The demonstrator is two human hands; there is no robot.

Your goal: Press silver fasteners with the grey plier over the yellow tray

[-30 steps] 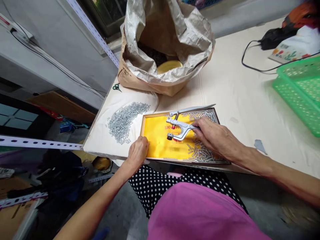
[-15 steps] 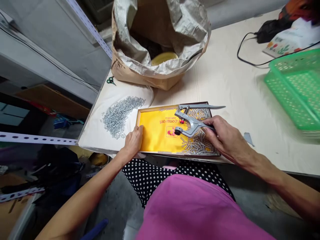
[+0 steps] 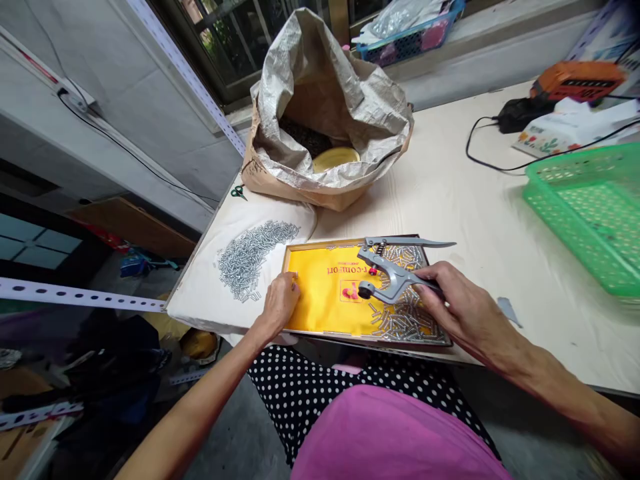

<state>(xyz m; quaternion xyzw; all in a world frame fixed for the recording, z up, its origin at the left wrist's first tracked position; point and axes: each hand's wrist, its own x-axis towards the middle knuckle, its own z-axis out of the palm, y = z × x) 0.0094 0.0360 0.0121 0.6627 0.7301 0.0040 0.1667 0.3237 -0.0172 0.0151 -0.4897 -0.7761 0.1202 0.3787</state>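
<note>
My right hand (image 3: pixel 463 308) is closed round the lower handle of grey metal press pliers (image 3: pixel 395 267), held over a shallow tray (image 3: pixel 320 327) with a yellow bottom. The pliers' jaws point left and their upper handle sticks out to the right. Several small silver metal pieces (image 3: pixel 400 320) lie in the tray's right part, under the pliers. My left hand (image 3: pixel 280 303) rests on the tray's left rim, its fingers curled over the edge. To the left of the tray, a heap of more silver pieces (image 3: pixel 250 250) is spread on a white sheet (image 3: pixel 200 293).
A big open paper sack (image 3: pixel 325 113) with a yellow bowl (image 3: pixel 336 159) inside stands behind the tray. Small green scissors (image 3: pixel 239 192) lie beside it. A green plastic basket (image 3: pixel 590 213) sits at right, with a black cable (image 3: pixel 500 163), a tissue pack and an orange device behind.
My right hand has drawn the pliers to the right across the tray, over the silver pieces. The view has tilted up. My left hand stays on the tray's left edge.
</note>
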